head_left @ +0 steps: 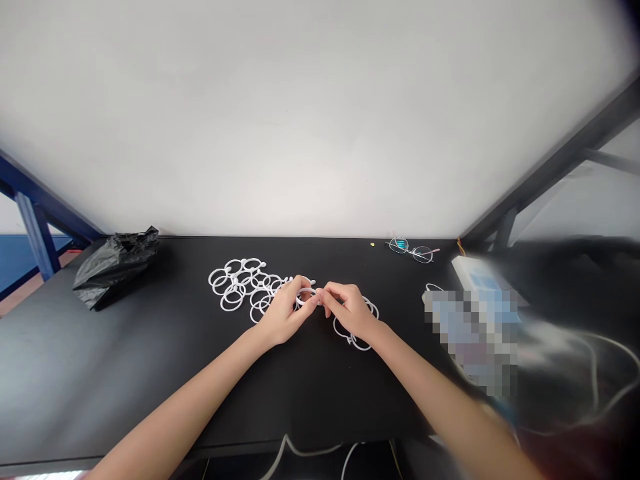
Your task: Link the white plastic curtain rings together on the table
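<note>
Between my two hands is a white plastic ring (307, 291), held just above the black table. My left hand (286, 311) is closed around its left side, thumb in front and fingers behind. My right hand (349, 308) pinches the ring's right end with thumb and forefinger. A cluster of several similar white rings (234, 294) lies overlapping to the left of my left hand and partly behind it. A smaller group of white rings (357, 341) lies beneath and beside my right hand, which partly hides it.
The black table (200, 387) meets a pale wall. A crumpled black plastic bag (117, 263) sits at the back left. Eyeglasses (411, 251) rest at the back right. A white box (477, 277) and a blurred-out item stand farther right, near white cables (595, 373).
</note>
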Available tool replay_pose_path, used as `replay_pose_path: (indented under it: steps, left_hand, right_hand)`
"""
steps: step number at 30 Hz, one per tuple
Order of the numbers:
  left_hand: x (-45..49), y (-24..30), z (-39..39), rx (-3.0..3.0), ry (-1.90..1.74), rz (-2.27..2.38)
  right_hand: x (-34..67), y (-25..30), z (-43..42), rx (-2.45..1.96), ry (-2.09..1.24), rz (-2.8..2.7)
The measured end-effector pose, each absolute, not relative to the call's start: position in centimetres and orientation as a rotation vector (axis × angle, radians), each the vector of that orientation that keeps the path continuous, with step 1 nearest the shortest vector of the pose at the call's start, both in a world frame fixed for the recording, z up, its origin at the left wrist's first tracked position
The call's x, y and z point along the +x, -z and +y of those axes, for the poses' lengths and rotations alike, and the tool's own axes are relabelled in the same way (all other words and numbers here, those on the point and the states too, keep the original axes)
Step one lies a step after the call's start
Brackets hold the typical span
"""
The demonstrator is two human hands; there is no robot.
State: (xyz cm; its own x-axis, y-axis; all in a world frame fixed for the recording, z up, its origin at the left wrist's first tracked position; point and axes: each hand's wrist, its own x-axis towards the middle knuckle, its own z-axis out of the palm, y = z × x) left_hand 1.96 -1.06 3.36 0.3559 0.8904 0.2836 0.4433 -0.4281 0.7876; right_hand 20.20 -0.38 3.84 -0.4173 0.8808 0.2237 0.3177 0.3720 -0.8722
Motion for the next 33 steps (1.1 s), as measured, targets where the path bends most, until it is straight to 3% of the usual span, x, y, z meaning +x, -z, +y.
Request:
replay_pose_path:
  steps: [33]
  left_hand:
    - [1.88, -3.22, -0.92, 2.085, -0.924, 1.168]
  right_hand:
    - [20.18, -3.39, -0.41, -1.046, -0.998, -1.942]
